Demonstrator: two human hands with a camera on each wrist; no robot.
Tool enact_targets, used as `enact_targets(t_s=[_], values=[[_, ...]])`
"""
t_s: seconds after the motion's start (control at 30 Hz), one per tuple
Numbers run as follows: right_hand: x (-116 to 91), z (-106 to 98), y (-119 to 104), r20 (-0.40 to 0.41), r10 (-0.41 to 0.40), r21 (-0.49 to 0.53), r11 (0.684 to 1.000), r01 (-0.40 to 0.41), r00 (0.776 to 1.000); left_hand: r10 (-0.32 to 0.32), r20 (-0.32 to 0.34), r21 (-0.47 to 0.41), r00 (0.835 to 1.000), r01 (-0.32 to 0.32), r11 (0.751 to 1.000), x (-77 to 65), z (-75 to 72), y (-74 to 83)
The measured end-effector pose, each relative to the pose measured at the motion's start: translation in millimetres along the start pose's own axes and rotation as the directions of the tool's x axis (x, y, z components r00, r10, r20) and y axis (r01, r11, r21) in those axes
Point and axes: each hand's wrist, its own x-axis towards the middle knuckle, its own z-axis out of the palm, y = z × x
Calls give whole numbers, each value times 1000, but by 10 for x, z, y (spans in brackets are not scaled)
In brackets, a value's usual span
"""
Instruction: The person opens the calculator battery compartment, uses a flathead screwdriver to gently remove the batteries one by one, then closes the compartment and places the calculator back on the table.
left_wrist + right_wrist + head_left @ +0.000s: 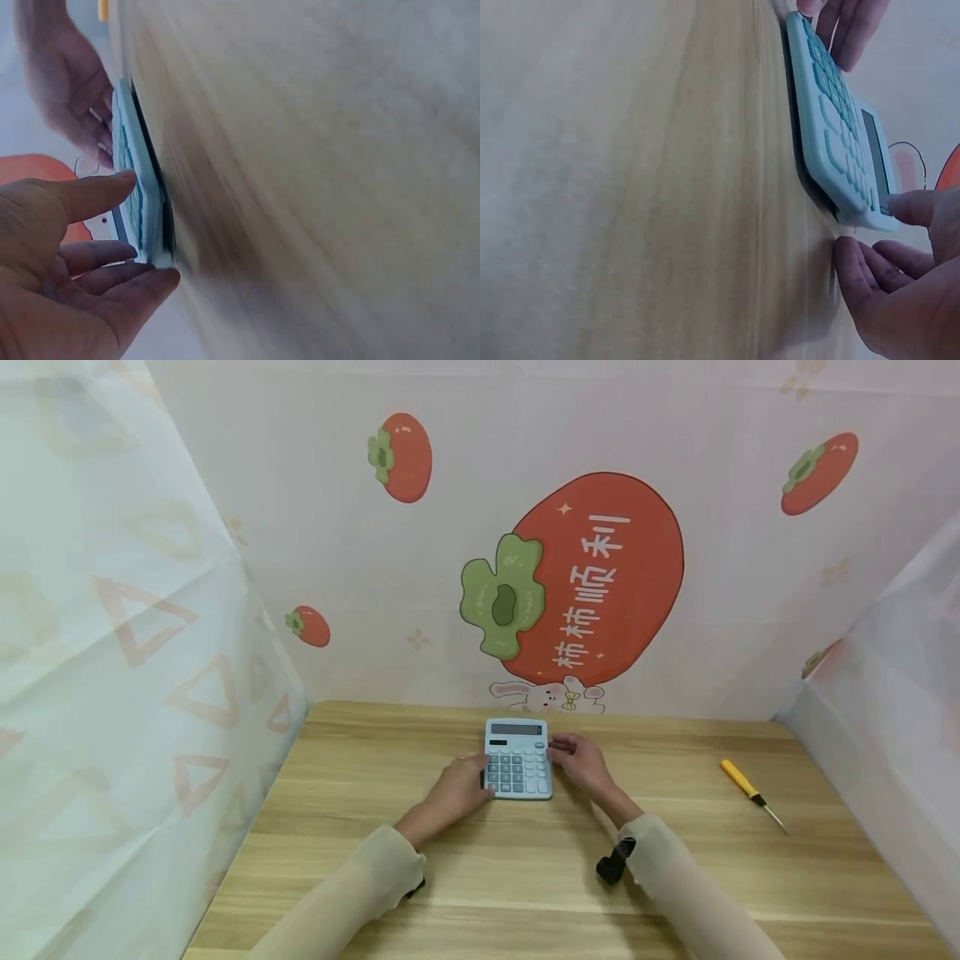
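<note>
A pale blue calculator (528, 766) lies on the wooden table, its display at the far end and its keys facing up. At its left edge, my left hand (454, 792) grips it; the left wrist view shows the thumb over the top of the calculator (150, 176) and the fingers at its side. By the opposite edge is my right hand (585, 766). In the right wrist view, the right thumb (911, 206) touches the calculator (817, 112) near the display, while the other fingers stay apart from its edge, slightly bent.
To the right on the table (315, 827) lies a screwdriver (750, 789) with a yellow handle, its tip toward the near right. Behind the table hangs a white sheet (337, 527) printed with persimmons. More sheeting (112, 735) closes the left and right sides.
</note>
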Motion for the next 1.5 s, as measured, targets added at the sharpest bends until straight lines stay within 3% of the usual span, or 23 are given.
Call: enact_targets(t_s=[0.17, 0.4, 0.7, 0.9, 1.3, 1.5], values=[[89, -50, -16, 16, -11, 21, 1000, 11, 1000, 40, 26, 107, 999, -43, 993, -44, 19, 20], [205, -35, -14, 27, -17, 41, 999, 16, 999, 92, 35, 247, 995, -98, 964, -76, 69, 29], [282, 52, -22, 32, 30, 122, 992, -33, 999, 127, 67, 306, 990, -142, 942, -80, 92, 79], [340, 87, -25, 23, 46, 178, 983, -50, 999, 108, 104, 317, 989, -136, 938, -86, 78, 111], [418, 176, -59, -35, 72, 113, 991, -68, 997, 114, 113, 372, 987, -148, 916, -53, 96, 72], [417, 162, -73, -57, 113, 158, 982, -102, 992, 143, 112, 419, 983, -178, 890, -57, 84, 86]])
